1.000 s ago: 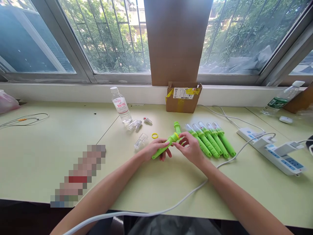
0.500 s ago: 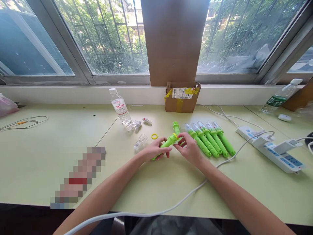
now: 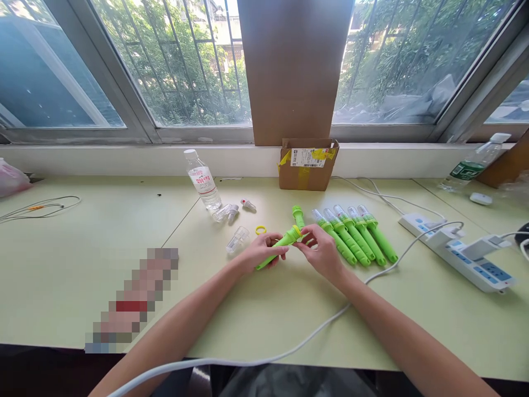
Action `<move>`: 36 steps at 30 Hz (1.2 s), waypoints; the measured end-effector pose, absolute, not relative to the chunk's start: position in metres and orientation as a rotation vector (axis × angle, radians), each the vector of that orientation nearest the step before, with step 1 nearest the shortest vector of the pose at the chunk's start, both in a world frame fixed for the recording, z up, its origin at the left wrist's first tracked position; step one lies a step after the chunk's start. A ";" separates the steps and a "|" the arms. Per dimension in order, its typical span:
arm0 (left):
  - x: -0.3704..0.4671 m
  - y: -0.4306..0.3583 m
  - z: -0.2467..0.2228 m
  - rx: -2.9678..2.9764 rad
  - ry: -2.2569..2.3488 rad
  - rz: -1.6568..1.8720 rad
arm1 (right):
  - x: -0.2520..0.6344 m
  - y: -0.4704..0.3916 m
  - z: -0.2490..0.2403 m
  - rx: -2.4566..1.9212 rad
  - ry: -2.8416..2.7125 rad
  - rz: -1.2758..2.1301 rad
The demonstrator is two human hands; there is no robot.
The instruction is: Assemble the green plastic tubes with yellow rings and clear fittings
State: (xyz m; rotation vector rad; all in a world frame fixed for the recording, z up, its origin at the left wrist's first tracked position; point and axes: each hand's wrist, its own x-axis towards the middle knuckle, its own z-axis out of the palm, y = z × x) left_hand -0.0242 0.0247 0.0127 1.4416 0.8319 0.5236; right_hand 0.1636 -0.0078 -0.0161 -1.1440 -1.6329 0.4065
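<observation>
My left hand is wrapped around a green plastic handle, tilted with its wide end up and to the right. At that end my right hand pinches a yellow ring, fingertips against the rim. Just behind lies a second green handle, partly hidden. A loose yellow ring and a clear plastic cover rest left of my hands. Farther back are a small grey-white part with a red tip and another clear cover with a similar part.
Several green sticks with clear tops lie in a row at right. Behind stand a water bottle and a cardboard box. A power strip is at far right; its white cable crosses under my right forearm.
The left fingers have curled slightly closer around the green handle. The right hand has shifted very little at the yellow ring; the objects on the table stay put.
</observation>
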 end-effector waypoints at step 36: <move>-0.020 0.023 0.000 1.782 1.020 0.617 | 0.165 -0.004 -0.020 -1.173 -1.692 0.370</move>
